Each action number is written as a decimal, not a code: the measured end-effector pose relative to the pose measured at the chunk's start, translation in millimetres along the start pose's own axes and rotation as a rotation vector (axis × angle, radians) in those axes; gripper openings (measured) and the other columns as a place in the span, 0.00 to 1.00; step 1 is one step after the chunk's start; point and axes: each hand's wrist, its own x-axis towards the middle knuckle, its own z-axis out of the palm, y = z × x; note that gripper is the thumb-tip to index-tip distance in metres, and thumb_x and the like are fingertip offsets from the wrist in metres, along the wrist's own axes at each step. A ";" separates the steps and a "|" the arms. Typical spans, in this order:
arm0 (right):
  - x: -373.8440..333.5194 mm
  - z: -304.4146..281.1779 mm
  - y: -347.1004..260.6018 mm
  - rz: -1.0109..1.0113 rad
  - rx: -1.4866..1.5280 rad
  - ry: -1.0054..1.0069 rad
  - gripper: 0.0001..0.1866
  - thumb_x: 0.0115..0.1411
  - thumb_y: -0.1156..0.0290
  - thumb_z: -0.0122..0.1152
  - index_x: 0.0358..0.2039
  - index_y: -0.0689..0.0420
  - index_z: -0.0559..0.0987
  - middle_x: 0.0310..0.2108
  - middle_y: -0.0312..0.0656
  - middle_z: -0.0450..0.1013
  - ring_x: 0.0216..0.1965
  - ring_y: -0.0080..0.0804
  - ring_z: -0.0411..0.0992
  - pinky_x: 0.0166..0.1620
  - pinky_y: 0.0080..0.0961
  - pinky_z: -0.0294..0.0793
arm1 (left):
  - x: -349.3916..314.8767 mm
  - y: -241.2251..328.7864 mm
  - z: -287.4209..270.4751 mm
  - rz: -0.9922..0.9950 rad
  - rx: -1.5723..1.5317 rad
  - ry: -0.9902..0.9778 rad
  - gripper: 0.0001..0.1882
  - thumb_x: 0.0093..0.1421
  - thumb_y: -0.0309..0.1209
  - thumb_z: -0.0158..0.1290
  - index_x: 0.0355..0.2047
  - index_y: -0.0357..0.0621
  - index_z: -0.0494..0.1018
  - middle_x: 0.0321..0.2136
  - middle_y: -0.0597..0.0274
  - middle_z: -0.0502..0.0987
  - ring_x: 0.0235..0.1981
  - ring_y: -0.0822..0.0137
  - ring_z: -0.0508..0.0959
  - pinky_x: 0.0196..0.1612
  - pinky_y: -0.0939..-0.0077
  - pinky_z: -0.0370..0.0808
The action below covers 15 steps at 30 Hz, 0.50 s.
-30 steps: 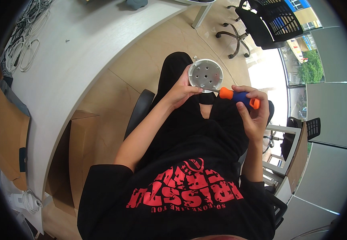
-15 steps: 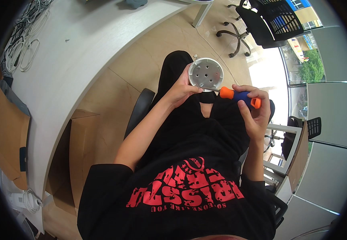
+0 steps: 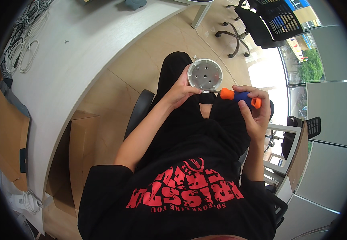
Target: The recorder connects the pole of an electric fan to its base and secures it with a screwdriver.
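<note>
Above my lap, my left hand point(image 3: 182, 91) grips a round, shallow white housing point(image 3: 205, 75) by its left and lower rim. Its open side faces up and shows a grey metal plate with several small holes. My right hand point(image 3: 255, 107) is closed around the handle of a blue and orange screwdriver point(image 3: 239, 96). The metal shaft points left, its tip at the near rim of the housing beside my left thumb. The thumb covers the very end of the tip, so I cannot tell what it touches.
At the left curves a white table point(image 3: 89, 36) with bundled cables point(image 3: 25, 52) and a small screw-like piece point(image 3: 66, 41). An open cardboard box point(image 3: 81, 156) stands under its edge. A black swivel chair point(image 3: 257, 28) is at the far right; another desk point(image 3: 297, 160) stands at the right.
The housing has shifted very slightly left and down. Both hands keep their grips, and the screwdriver is almost where it was.
</note>
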 end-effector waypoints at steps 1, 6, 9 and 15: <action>0.1 -0.3 0.2 0.000 -0.005 0.005 0.14 0.63 0.85 0.61 0.45 0.61 0.68 0.51 0.55 0.77 0.55 0.39 0.76 0.59 0.31 0.72 | 0.0 0.1 -0.4 -0.005 -0.004 -0.003 0.50 0.48 0.14 0.57 0.71 0.51 0.50 0.62 0.61 0.63 0.66 0.62 0.66 0.62 0.61 0.73; 0.5 -1.5 0.3 0.004 -0.007 0.017 0.14 0.63 0.84 0.61 0.45 0.61 0.68 0.51 0.55 0.77 0.55 0.38 0.76 0.59 0.31 0.72 | 0.4 -0.3 -0.5 -0.011 -0.046 -0.007 0.50 0.48 0.16 0.57 0.71 0.51 0.50 0.62 0.60 0.63 0.66 0.61 0.66 0.62 0.59 0.73; 0.5 -2.7 -0.5 0.012 -0.003 0.026 0.14 0.63 0.84 0.61 0.46 0.61 0.68 0.50 0.54 0.77 0.55 0.38 0.76 0.59 0.31 0.72 | 0.2 -0.8 -0.9 -0.020 -0.048 0.002 0.50 0.48 0.17 0.58 0.71 0.51 0.50 0.63 0.60 0.63 0.66 0.61 0.67 0.63 0.58 0.72; 1.1 -3.5 -1.0 0.006 -0.007 0.029 0.14 0.63 0.84 0.61 0.46 0.61 0.68 0.51 0.54 0.77 0.54 0.38 0.76 0.59 0.31 0.72 | 1.3 -1.9 -1.3 -0.011 -0.045 -0.002 0.50 0.49 0.17 0.58 0.71 0.50 0.49 0.63 0.59 0.63 0.66 0.60 0.67 0.64 0.57 0.71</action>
